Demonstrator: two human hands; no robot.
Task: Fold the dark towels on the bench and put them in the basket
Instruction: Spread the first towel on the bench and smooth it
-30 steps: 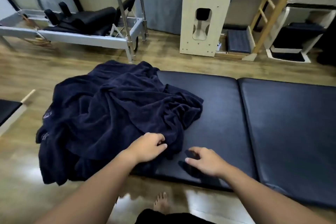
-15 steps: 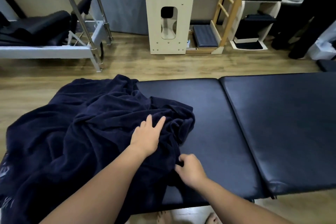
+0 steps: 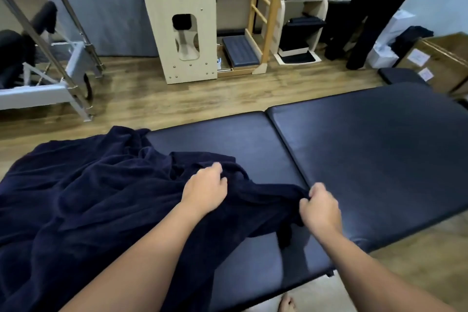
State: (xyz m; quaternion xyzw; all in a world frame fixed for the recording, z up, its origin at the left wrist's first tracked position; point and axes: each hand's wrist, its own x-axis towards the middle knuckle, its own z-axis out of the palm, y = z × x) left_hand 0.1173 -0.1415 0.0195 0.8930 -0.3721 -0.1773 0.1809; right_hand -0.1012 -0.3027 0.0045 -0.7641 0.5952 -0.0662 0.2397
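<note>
From my view the surface [image 3: 367, 159] runs left to right, and the dark towels [image 3: 83, 200] lie bunched over its left end, spilling off the near-left edge. My left hand [image 3: 205, 191] and right hand [image 3: 319, 206] each grip a bunched fold, bulk lying leftward. I cannot find a basket or count the towels.

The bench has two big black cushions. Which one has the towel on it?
The left cushion, nearer both hands. The dark towel is heaped over it, while the right cushion past the seam is bare.
</note>
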